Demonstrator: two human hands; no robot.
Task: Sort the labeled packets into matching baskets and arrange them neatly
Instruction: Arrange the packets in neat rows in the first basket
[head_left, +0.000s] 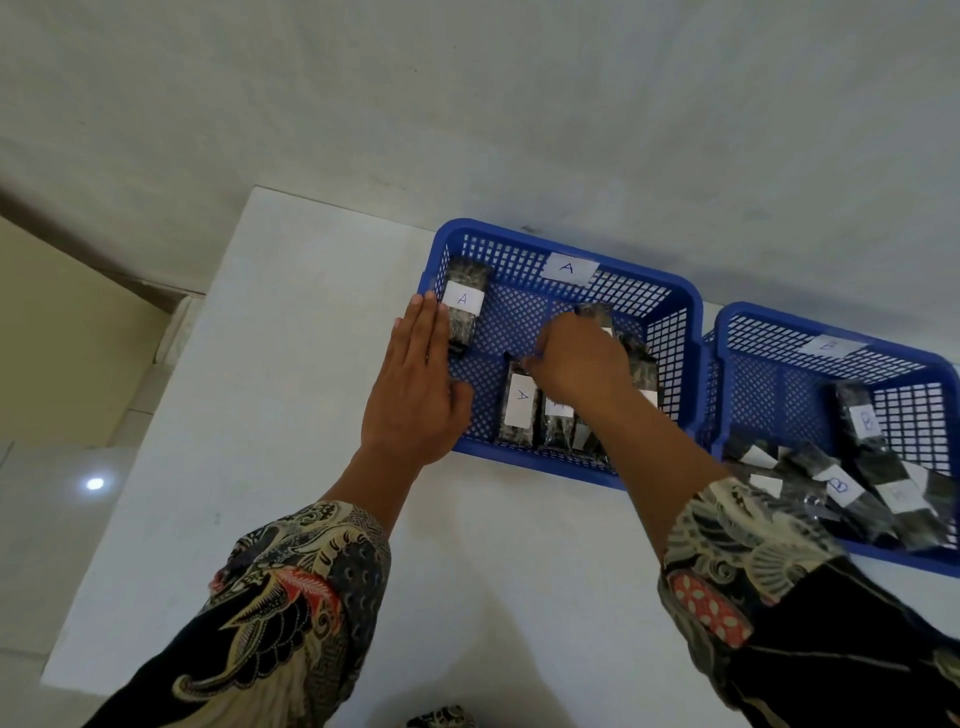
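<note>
A blue basket labelled A (566, 244) stands at the back of the white table. Inside it, one dark packet with an A label (464, 301) lies at the left wall, and several more A packets (521, 408) lie along the front. My left hand (415, 384) lies flat with straight fingers over the basket's left rim, beside that packet. My right hand (579, 358) reaches into the basket with curled fingers and grips a dark packet (597, 314), mostly hidden by the hand. A second blue basket labelled B (769, 322) holds several B packets (839, 486).
The two baskets stand side by side against the pale wall (467, 104). The white table (291, 415) ends at its left edge, with tiled floor (47, 493) below. Patterned sleeves cover both forearms.
</note>
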